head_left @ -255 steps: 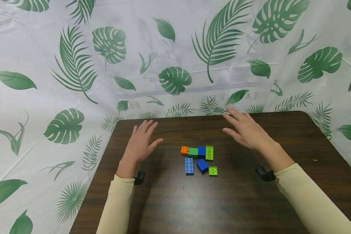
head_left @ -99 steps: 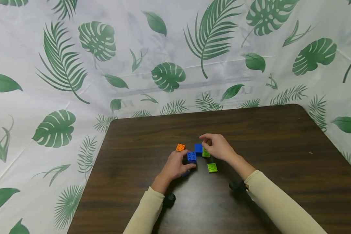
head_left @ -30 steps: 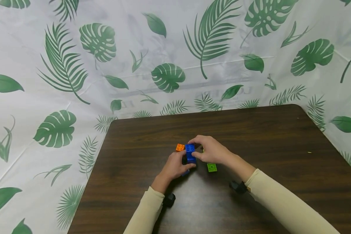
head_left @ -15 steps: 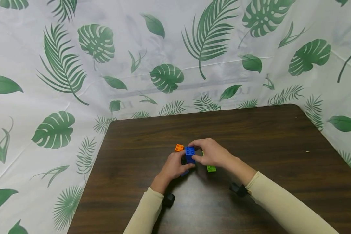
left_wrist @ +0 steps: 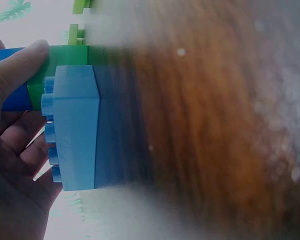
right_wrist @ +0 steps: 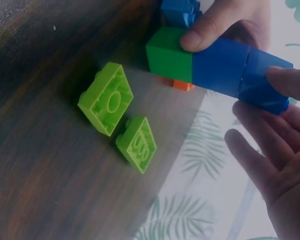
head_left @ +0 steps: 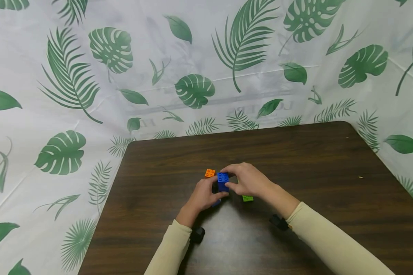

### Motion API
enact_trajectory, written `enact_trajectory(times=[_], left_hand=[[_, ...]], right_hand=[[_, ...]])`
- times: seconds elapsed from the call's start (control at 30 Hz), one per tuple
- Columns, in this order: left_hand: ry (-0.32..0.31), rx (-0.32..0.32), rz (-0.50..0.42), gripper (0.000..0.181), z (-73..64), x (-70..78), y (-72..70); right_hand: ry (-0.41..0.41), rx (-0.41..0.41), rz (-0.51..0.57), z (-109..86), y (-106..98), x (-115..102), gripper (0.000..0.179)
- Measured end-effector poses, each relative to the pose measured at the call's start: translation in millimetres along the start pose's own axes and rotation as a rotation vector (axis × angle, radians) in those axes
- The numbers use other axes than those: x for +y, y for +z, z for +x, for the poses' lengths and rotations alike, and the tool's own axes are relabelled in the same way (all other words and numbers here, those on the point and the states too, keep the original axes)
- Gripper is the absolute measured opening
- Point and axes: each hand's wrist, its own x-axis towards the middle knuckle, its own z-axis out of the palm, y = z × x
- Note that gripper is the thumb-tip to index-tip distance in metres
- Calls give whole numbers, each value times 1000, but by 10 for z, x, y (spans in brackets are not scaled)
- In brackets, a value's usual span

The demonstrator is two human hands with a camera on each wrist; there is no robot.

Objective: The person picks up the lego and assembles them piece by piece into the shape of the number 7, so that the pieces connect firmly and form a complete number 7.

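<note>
Stack [head_left: 223, 186] stands on dark wood-grain surface [head_left: 296, 160], long axis vertical: green plastic block [right_wrist: 165, 56] at base, lower blue plastic block [right_wrist: 220, 62], upper blue plastic block [right_wrist: 257, 82], thin seam [right_wrist: 244, 72] between blues; left hand [head_left: 202, 195] grips across green and lower blue, right hand [head_left: 249, 180] pinches upper

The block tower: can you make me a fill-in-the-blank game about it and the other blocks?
1. The tower has two dark blue blocks above a bottom block coloured ____.
2. The left hand holds the tower lower down, while its top block is held by the ____ hand.
3. Beyond the left hand, the small studded block is coloured ____.
4. The number of lime pieces apart from the tower is ____.

Missing words: green; right; orange; two.
</note>
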Motion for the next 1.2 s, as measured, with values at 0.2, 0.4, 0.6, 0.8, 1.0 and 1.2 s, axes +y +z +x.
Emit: enact_trajectory(times=[0.2, 0.4, 0.6, 0.8, 1.0, 1.2], left_hand=[[-4, -9, 4, 47, 18, 5, -2], [22, -11, 17, 47, 40, 7, -6], [38, -22, -109, 48, 24, 28, -98], [84, 34, -252, 35, 45, 82, -206], [113, 38, -250, 35, 44, 62, -221], [105, 24, -193, 38, 48, 76, -221]], right_hand=[[21, -5, 12, -4, -4, -4, 41], [45, -17, 10, -3, 1, 0, 41], [44, -21, -17, 2, 3, -21, 41], [47, -17, -4, 6, -11, -27, 40], [20, -47, 150, 25, -27, 56, 42], [102, -93, 437, 60, -73, 364, 45]])
